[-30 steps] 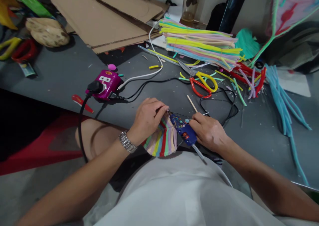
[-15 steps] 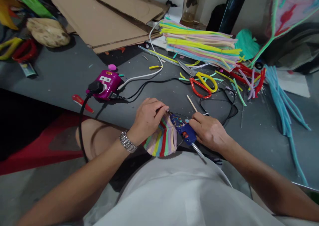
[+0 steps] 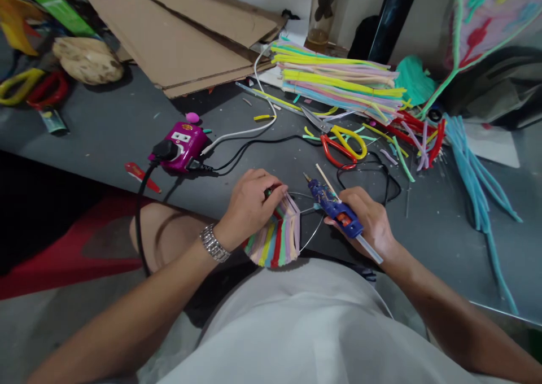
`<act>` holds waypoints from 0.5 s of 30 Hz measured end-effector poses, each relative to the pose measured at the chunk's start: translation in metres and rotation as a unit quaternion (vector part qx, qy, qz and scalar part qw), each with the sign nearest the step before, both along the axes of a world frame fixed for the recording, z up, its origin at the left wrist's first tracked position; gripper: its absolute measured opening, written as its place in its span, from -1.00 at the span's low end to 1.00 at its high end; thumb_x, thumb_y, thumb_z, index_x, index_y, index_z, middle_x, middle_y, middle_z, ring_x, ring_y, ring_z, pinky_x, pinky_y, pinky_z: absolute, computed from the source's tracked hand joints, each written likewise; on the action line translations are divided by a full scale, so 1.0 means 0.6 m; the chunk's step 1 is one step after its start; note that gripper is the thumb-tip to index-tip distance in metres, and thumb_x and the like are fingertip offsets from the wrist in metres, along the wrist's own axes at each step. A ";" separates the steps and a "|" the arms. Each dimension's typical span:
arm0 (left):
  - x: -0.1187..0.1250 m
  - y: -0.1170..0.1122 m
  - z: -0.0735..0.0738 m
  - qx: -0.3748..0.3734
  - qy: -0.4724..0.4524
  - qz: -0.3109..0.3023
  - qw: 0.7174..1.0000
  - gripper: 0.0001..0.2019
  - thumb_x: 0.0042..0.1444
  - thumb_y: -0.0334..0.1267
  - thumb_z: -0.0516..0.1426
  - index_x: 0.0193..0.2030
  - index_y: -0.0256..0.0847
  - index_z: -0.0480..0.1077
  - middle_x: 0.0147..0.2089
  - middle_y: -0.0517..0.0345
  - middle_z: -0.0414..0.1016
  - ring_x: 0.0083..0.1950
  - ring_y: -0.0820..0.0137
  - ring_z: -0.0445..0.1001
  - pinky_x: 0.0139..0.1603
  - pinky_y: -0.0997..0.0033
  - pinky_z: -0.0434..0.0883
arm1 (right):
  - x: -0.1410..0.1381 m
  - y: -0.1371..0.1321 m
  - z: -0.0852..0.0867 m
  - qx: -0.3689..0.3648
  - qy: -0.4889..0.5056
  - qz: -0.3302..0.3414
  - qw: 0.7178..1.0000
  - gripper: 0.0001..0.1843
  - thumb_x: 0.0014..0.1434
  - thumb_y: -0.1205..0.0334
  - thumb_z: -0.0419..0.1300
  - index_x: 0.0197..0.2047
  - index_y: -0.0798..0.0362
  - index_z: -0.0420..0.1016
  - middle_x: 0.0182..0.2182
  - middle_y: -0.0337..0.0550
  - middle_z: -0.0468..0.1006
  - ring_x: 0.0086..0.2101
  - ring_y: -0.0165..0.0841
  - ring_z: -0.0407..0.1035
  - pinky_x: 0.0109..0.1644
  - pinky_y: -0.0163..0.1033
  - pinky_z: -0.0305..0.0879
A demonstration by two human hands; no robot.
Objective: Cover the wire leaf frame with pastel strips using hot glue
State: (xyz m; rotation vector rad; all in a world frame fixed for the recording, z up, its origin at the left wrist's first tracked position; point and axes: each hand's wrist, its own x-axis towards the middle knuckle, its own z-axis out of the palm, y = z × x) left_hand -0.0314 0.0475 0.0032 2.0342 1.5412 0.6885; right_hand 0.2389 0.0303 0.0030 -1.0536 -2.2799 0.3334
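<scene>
My left hand [image 3: 255,204] is closed on a striped piece made of pipe cleaners [image 3: 277,237], with rows of yellow, red, green, blue and lilac. Its thumb and fingers pinch the upper edge, and the palm hides the left part. My right hand [image 3: 365,217] grips a blue hot glue gun [image 3: 336,204] with a clear glue stick jutting out of its back. The gun's nozzle points up and left, apart from the striped piece. Thin wires stick out from the piece's right side toward the gun. A thin pale stick [image 3: 327,180] lies just beyond the gun.
Red-and-yellow scissors [image 3: 339,141] lie beyond my right hand, near bundled pipe cleaners [image 3: 339,79]. A purple power adapter [image 3: 184,145] with cables sits at left. Cardboard sheets [image 3: 199,39] rest at the back. Blue pipe cleaners [image 3: 474,175] hang over the right side.
My right hand has drawn the glue gun away from the striped piece, to the right, and its nozzle now tips upward. My left hand still holds the piece in about the same place.
</scene>
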 end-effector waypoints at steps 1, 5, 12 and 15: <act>0.000 -0.002 0.001 0.002 0.000 -0.003 1.000 -0.73 0.36 -0.13 0.08 -0.19 -0.19 0.56 -0.23 0.06 0.52 -0.11 0.22 0.44 -0.03 0.18 0.35 | -0.002 -0.002 -0.001 -0.001 0.021 -0.012 1.000 -0.80 0.34 0.13 0.26 -0.08 0.00 0.36 -0.22 -0.08 0.51 -0.24 -0.27 0.45 -0.20 -0.22 0.41; 0.000 -0.009 -0.001 0.023 0.022 -0.009 0.999 -0.73 0.34 -0.08 0.13 -0.07 -0.15 0.60 -0.16 0.04 0.53 -0.07 0.19 0.45 -0.02 0.14 0.32 | -0.015 -0.007 -0.004 -0.018 0.069 -0.049 0.996 -0.80 0.34 0.11 0.27 -0.08 -0.03 0.36 -0.20 -0.10 0.51 -0.24 -0.28 0.46 -0.18 -0.20 0.44; 0.017 -0.014 0.006 0.026 0.128 0.020 0.991 -0.79 0.21 -0.06 0.28 -0.14 -0.12 0.55 -0.15 0.04 0.52 -0.03 0.11 0.42 -0.08 0.12 0.24 | -0.029 -0.006 -0.024 -0.027 0.088 -0.048 0.995 -0.79 0.28 0.25 0.28 -0.07 -0.05 0.34 -0.14 -0.06 0.51 -0.17 -0.24 0.46 -0.12 -0.16 0.46; 0.025 -0.015 0.009 0.019 0.142 0.029 0.989 -0.81 0.22 -0.09 0.26 -0.16 -0.15 0.49 -0.13 0.04 0.52 -0.01 0.10 0.40 -0.05 0.09 0.23 | -0.030 -0.007 -0.032 -0.026 0.079 -0.026 0.996 -0.79 0.26 0.33 0.24 -0.07 -0.03 0.33 -0.12 -0.04 0.52 -0.14 -0.23 0.47 -0.11 -0.15 0.47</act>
